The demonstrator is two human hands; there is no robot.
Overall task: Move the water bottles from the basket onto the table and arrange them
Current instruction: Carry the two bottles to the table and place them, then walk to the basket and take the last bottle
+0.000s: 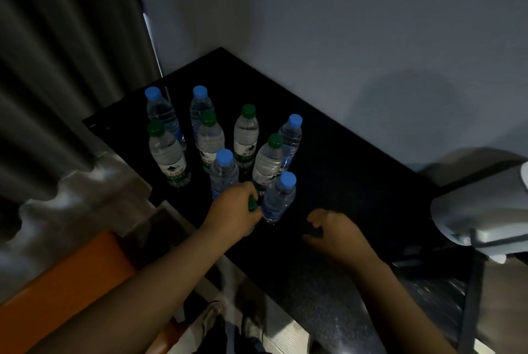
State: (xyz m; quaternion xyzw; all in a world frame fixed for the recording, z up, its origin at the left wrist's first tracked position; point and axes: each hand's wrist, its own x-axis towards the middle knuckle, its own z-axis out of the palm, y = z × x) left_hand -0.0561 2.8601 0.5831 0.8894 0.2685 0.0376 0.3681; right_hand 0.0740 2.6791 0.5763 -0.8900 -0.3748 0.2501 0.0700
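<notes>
Your left hand (233,208) fingers grip a green-capped bottle (253,203) mid-frame on the dark tabletop (343,159); your right hand (334,232) fingers hang loosely curled, empty.

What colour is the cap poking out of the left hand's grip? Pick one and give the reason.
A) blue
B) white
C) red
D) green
D: the left hand is closed over a bottle whose green cap shows between its fingers, beside the nearest blue-capped bottle.
</notes>
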